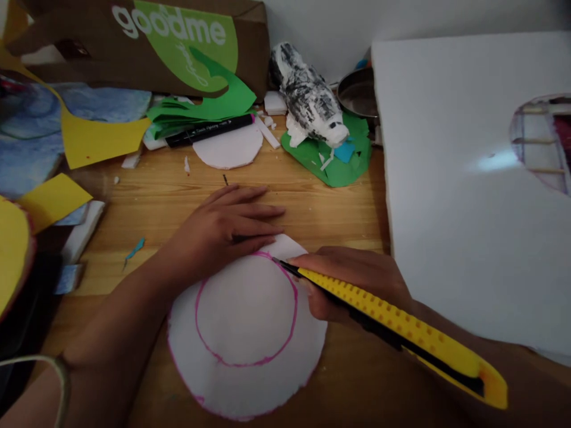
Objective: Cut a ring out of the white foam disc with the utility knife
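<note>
A white foam disc (245, 321) lies on the wooden table, its rim edged in pink, with a smaller pink circle drawn inside. Across the disc's upper left part rests my left hand (223, 229), palm down with fingers stretched toward the right. My right hand (357, 276) is closed around a yellow utility knife (392, 321) with a dotted grip. The knife's tip touches or nearly touches the top of the pink inner circle, close to my left fingers. How deep the blade sits I cannot tell.
Behind the hands lie a black marker (212, 131), folded green paper (209, 101) and a black-and-white sculpted animal (307, 95). A brown "goodme" bag (250, 53) stands at the back. To the right is a large white board (455, 238) with a hole; yellow paper pieces (102, 139) lie left.
</note>
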The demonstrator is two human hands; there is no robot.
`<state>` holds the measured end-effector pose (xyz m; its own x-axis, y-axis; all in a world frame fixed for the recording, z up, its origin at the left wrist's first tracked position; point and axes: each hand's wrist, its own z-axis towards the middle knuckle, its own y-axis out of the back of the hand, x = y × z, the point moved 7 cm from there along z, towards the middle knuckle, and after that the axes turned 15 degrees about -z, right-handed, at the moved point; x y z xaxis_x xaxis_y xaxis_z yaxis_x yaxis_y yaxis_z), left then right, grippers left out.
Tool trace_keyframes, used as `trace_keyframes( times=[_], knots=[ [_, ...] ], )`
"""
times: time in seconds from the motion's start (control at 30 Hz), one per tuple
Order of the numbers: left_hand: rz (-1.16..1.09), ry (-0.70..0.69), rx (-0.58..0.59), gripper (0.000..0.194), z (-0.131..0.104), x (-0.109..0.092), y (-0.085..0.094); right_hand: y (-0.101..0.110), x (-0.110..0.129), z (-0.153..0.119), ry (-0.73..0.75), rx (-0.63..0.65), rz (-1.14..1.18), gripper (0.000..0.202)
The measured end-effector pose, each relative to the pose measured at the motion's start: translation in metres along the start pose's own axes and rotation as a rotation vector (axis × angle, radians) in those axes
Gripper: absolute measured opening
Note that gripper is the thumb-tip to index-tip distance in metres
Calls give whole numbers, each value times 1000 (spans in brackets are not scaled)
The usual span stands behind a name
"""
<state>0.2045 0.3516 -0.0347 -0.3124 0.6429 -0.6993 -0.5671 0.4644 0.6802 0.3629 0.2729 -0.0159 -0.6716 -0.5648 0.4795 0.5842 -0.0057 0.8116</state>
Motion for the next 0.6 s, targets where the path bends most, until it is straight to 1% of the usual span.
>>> trace_keyframes(
  times=[0.13,0.27,0.37,0.47,0.6],
  knots=[
    [0,-2,17,27,0,3,-1,6,5,0,58,-65,27,21],
    [-28,11,15,26,0,5,0,12,11,1,62,-60,-10,18],
    [-49,38,22,26,1,4,0,16,13,0,65,-94,-35,17],
    [-46,62,26,25,1,3,0,15,13,-3,79,-133,-30,18],
    [-43,65,23,24,1,4,0,9,11,-7,66,-128,15,19]
  ],
)
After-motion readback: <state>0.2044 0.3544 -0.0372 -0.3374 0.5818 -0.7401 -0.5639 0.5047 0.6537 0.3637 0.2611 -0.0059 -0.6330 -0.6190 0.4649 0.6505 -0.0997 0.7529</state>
